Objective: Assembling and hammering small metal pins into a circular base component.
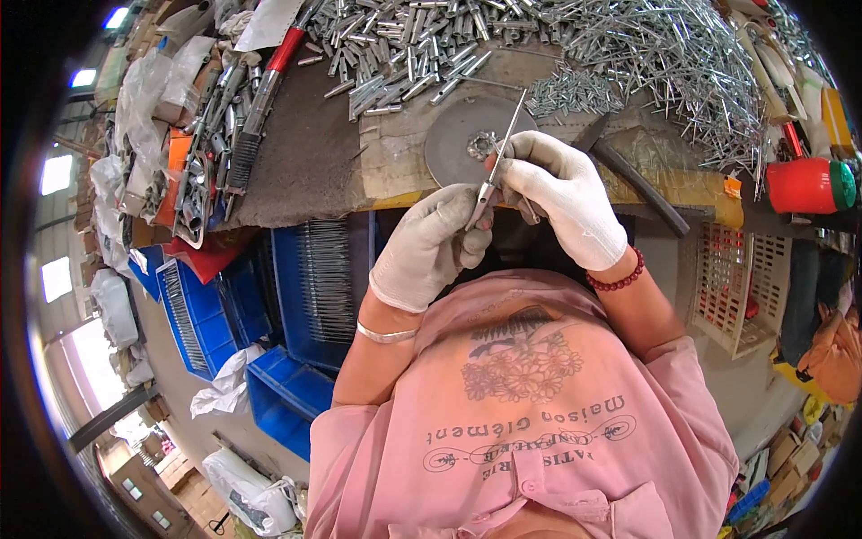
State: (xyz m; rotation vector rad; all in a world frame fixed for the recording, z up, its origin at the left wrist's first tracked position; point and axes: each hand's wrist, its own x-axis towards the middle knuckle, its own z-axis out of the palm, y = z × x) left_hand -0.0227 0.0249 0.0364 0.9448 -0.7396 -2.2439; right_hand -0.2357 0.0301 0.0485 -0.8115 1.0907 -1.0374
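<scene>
Metal tube | rod at tip | left hand grasping tube | right hand pinching rod

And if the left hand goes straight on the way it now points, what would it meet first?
Most likely the right hand, which is just ahead of the left hand, toward the picture's upper right; depth is hard to judge from one view.

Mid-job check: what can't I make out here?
Head view throughout:
Gripped part of the metal tube: covered by the left hand.
Palm of the right hand: hidden by its back.
Small pins: too small to count.
Long rods: heap cut off by the top edge.
</scene>
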